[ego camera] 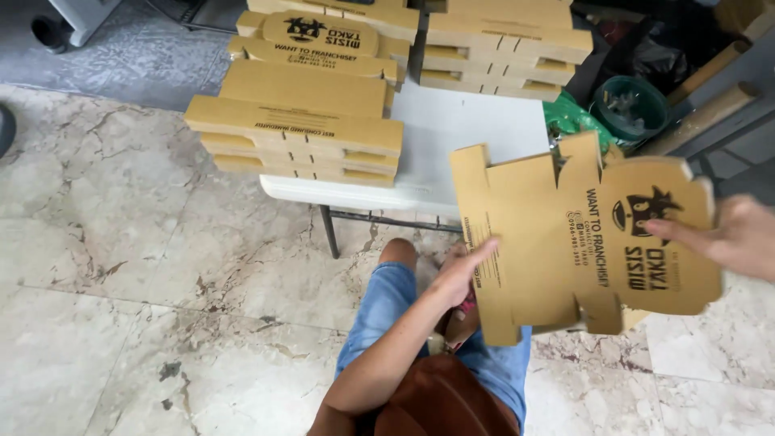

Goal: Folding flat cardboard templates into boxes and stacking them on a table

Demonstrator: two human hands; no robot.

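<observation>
You hold a flat, die-cut brown cardboard box blank (577,242) in the air in front of you, above your lap and just this side of the white tabletop (452,153). Your left hand (460,270) meets the blank's left edge low down, fingers stretched flat along the face; whether the thumb pinches behind the sheet you cannot tell from here. Your right hand (739,238) is at the opposite end, its fingertips laid on the rounded printed flap, so the grip there is a light pinch on the card's right edge, with the thumb hidden. The blank's long axis runs left to right between your hands, tilted slightly, its tabs pointing up toward the tabletop and down toward your knees. Neither hand is nearer: each has its own end. On the tabletop, well apart from the blank, stand stacks of folded boxes (299,129) of the same brown card, with more stacks (500,48) behind. A green bucket (630,105) sits to the right, beyond the tabletop.
</observation>
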